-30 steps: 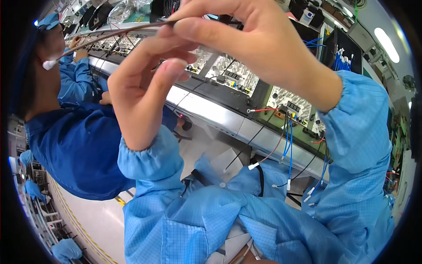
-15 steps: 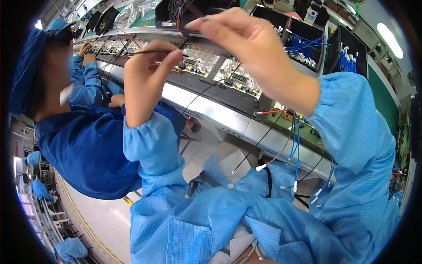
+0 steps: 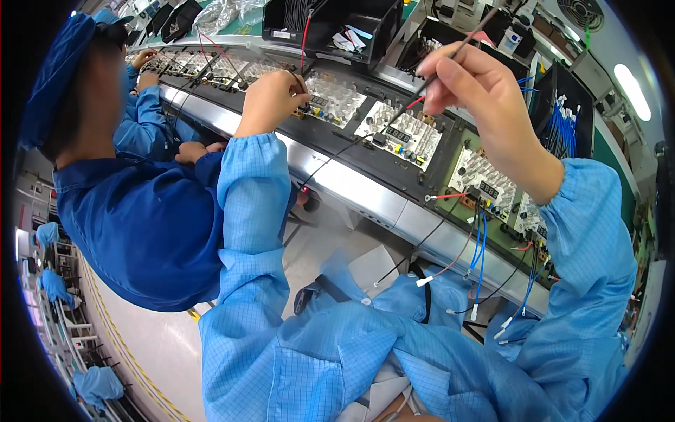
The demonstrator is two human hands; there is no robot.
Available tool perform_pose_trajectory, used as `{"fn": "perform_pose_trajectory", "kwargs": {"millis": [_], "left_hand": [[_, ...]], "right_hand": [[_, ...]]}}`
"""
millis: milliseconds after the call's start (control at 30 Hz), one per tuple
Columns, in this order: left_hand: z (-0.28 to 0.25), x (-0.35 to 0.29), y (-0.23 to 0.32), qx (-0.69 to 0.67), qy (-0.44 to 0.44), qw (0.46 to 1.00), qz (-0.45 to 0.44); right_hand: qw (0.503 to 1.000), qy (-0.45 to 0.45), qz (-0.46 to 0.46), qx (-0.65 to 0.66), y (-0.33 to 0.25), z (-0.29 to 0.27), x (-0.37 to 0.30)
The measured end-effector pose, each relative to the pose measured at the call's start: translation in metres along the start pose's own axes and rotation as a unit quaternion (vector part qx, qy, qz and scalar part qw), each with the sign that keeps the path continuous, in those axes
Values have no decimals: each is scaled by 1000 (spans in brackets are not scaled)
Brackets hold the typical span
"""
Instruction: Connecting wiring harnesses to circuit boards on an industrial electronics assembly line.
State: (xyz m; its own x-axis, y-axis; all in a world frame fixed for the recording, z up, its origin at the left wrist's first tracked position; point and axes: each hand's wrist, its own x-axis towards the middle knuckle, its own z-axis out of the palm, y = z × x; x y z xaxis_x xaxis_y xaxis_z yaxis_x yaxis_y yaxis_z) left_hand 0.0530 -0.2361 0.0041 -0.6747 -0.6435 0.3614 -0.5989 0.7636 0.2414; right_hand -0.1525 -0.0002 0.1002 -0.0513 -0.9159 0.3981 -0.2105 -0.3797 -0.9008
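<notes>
My left hand (image 3: 273, 100) reaches over a white circuit board (image 3: 336, 95) on the line. Its fingers are pinched at the board's left end around a thin black wire, mostly hidden by the hand. Higher and to the right, my right hand (image 3: 481, 88) holds a long dark wire (image 3: 402, 112) between thumb and fingers. This wire slants down toward a second circuit board (image 3: 404, 133) with a digit display. A short red piece shows beside the right fingertips; whether it belongs to the same wire I cannot tell.
More boards (image 3: 485, 179) stand along the line, with blue, red and black leads (image 3: 480, 253) hanging over its metal edge (image 3: 365, 193). Black bins (image 3: 334, 32) and blue wire bundles (image 3: 562, 130) are behind. A co-worker in dark blue (image 3: 140, 232) sits close on my left.
My left hand has gone from raised above the line down to the board. My right hand has moved right and a little lower, drawing the dark wire out at a slant.
</notes>
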Motion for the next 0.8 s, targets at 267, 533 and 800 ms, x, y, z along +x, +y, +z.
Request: {"fn": "perform_pose_trajectory", "kwargs": {"millis": [267,533,800], "left_hand": [[11,2,-12,-14,-13,1000,2],[17,-2,-15,-28,1,1000,-9],[21,-5,-21,-126,-23,991,-36]], "right_hand": [[992,-115,35,24,-3,10,-19],[984,-168,17,-49,-4,8,-20],[978,-182,22,-101,6,4,-18]]}}
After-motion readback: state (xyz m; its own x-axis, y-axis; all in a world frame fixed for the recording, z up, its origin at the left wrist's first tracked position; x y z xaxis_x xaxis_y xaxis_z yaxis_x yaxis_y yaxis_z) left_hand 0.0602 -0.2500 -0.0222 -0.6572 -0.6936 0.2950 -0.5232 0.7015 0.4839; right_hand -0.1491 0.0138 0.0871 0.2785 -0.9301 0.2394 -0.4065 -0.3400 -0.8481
